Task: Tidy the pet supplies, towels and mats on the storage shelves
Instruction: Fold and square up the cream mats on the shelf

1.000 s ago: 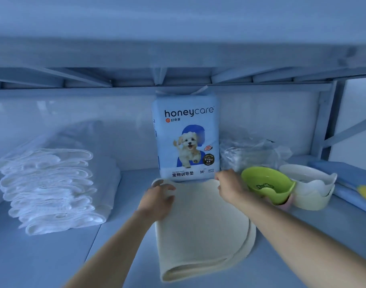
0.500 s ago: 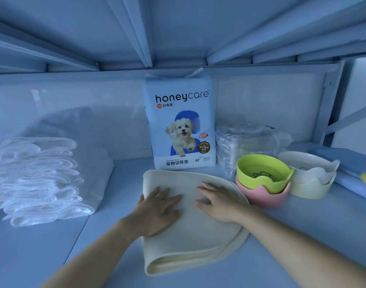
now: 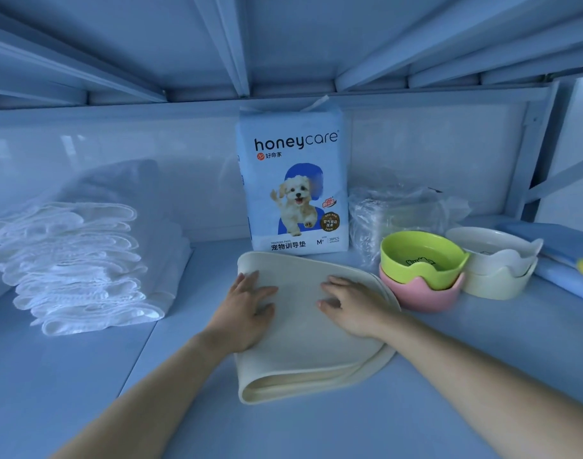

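A cream mat (image 3: 303,356), folded in half, lies flat on the shelf board (image 3: 84,376) in the middle. My left hand (image 3: 245,309) rests palm down on its left part, fingers spread. My right hand (image 3: 353,306) presses flat on its right part. Neither hand grips anything. Behind the mat stands a pack of honeycare training pads (image 3: 293,187) with a puppy on it. A stack of folded white towels (image 3: 81,263) sits at the left.
Right of the mat a green bowl (image 3: 422,260) is nested in a pink bowl (image 3: 422,294), beside stacked cream bowls (image 3: 495,263). A clear plastic bag (image 3: 393,213) lies behind them. A blue pad (image 3: 568,260) is at the far right. The upper shelf hangs low overhead.
My hands went from holding the mat's far edge to lying flat on top of it. The view has tilted up and closer; the mat stays put.
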{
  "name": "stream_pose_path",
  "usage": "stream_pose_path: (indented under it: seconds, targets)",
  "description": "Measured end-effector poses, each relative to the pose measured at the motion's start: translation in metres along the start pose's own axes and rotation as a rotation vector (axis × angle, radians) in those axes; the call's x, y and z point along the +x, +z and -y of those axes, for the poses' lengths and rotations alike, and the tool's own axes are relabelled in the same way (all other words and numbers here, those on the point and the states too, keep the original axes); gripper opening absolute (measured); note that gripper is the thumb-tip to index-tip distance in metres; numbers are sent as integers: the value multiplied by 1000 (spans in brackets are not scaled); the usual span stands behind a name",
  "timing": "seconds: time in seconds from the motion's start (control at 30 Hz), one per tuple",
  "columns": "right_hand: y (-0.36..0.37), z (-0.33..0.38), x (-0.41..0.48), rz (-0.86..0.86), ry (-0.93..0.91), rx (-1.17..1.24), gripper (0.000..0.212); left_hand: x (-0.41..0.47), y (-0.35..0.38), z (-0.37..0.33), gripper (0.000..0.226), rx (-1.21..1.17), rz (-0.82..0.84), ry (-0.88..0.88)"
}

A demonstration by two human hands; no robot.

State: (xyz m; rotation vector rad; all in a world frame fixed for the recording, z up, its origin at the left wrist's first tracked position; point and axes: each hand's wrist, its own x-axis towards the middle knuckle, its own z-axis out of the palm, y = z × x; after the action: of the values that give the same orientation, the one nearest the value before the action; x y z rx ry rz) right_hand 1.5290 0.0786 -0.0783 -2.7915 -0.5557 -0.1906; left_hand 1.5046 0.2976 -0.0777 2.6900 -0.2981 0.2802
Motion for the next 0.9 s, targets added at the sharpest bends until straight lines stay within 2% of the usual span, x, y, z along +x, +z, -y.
stream_pose_path:
  seconds: [0.13, 0.23, 0.73, 0.9]
  targets:
    - [-11, 0, 0, -41, 19, -80, 49, 2, -9, -1, 44, 82, 32, -10]
    - [-17, -2, 12, 19, 77, -83, 48, 11, -19, 0, 42, 99, -21, -43]
    - [-15, -6, 70, 75, 218, -82, 56, 60, -13, 7, 41, 167, 12, -148]
    - [-11, -10, 77, 68, 231, -68, 53, 50, 3, 14, 38, 173, -65, -72]
